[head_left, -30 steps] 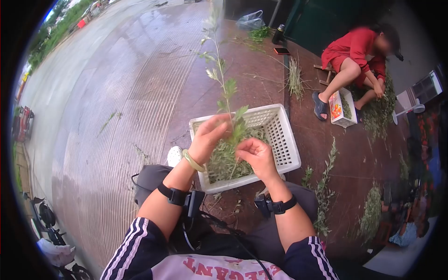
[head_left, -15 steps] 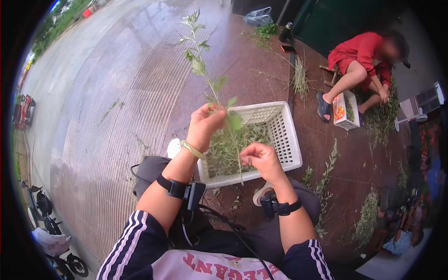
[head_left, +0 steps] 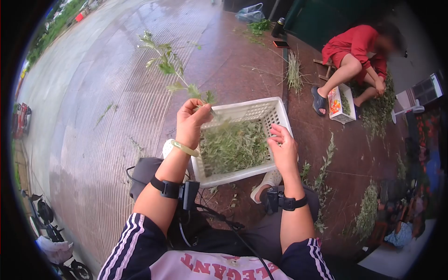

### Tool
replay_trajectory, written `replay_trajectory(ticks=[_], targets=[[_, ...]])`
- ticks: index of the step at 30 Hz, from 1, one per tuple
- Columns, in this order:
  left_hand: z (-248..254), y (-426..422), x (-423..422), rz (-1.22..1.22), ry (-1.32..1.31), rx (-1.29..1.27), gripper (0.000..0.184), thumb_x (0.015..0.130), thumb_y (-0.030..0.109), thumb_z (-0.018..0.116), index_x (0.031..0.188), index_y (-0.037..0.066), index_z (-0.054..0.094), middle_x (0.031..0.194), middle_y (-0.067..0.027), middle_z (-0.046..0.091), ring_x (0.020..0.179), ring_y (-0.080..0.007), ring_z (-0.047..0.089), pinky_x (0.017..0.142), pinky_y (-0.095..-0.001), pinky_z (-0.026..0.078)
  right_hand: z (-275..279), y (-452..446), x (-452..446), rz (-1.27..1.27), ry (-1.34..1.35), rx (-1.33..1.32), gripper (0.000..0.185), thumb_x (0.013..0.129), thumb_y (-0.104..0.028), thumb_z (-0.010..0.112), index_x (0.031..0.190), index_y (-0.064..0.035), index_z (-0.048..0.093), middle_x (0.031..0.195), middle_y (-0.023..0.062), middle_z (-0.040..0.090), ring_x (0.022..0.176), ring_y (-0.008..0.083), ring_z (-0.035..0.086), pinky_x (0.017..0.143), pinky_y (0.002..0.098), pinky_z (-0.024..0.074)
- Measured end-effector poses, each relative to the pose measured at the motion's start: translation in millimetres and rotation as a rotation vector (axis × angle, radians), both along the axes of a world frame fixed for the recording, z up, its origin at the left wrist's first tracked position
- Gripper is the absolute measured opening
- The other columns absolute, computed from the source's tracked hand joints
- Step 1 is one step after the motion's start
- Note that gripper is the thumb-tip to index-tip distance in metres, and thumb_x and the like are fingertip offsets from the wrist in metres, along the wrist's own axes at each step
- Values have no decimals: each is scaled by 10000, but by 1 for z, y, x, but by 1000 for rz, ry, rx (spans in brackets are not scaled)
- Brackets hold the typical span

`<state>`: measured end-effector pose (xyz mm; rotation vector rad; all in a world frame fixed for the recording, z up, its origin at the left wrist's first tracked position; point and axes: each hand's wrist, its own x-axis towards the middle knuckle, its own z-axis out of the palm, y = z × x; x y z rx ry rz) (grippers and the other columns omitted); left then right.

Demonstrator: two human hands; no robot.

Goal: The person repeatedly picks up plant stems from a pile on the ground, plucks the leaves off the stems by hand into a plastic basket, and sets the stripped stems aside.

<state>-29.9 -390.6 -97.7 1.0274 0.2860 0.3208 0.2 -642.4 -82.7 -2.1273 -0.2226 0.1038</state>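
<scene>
Pinched between the thumb and fingers of my left hand (head_left: 190, 122) is a leafy herb stem (head_left: 175, 70). It is long, with lobed, mugwort-like leaves, and leans up and to the left beyond the basket. My right hand (head_left: 283, 148) is over the right side of the white plastic basket (head_left: 285, 116), fingers bent but apart, with nothing visible in them. Inside the basket, on the floor between my feet, lies a heap of loose green leaves (head_left: 235, 144). Part of it looks blurred below my left hand.
A person in red (head_left: 357, 51) sits on a low stool at the upper right, beside a small box (head_left: 342, 105) and a herb pile (head_left: 380, 105). Bare stalks (head_left: 294, 72), a phone (head_left: 281, 44) and a bottle (head_left: 278, 28) are farther back. Leafy stems (head_left: 324, 172) lie right of the basket.
My right hand has come off the lower stem and moved right and slightly up, its fingers parting. My left hand has shifted left with the stem, which tilts further left.
</scene>
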Motion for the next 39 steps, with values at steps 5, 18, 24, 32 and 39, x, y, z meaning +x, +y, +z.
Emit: replay_trajectory(ticks=[5, 18, 24, 32, 39], targets=[[-1, -12, 0, -150, 7, 158, 107, 816, 82, 632, 825, 67, 527, 740, -2, 586, 630, -90, 579, 584, -209, 467, -5, 7, -3, 152, 102, 138, 315, 778, -111, 635, 1081, -46, 579, 928, 82, 632, 748, 150, 602, 671, 270, 475], [-3, -13, -4, -137, 17, 126, 154, 858, 85, 575, 1000, 26, 578, 854, -20, 590, 659, -97, 559, 628, -232, 478, -18, 19, -21, 539, -21, -292, 152, 740, 33, 567, 879, -1, 617, 845, 114, 616, 763, 216, 619, 662, 307, 483], [-2, -17, -10, -289, 57, 160, 171, 861, 99, 574, 1011, 17, 570, 861, -16, 589, 711, -94, 561, 644, -240, 484, -7, 26, -20, 287, 28, 8, 304, 785, -52, 601, 1081, 0, 549, 936, 127, 611, 771, 190, 617, 684, 296, 484], [-8, -36, -13, -429, 36, 227, 141, 870, 113, 568, 968, 15, 594, 817, -6, 591, 690, -87, 555, 638, -229, 459, -2, 39, -22, 293, 174, 122, 401, 766, -74, 654, 1134, -12, 508, 863, 61, 621, 726, 106, 584, 661, 247, 466], [1, -25, -9, -304, 10, 159, 131, 880, 140, 560, 942, 38, 612, 819, 9, 591, 718, -75, 545, 644, -228, 447, -11, 35, -25, 313, 195, 137, 335, 733, -57, 676, 1043, -17, 556, 720, 10, 580, 656, 75, 553, 586, 235, 445]])
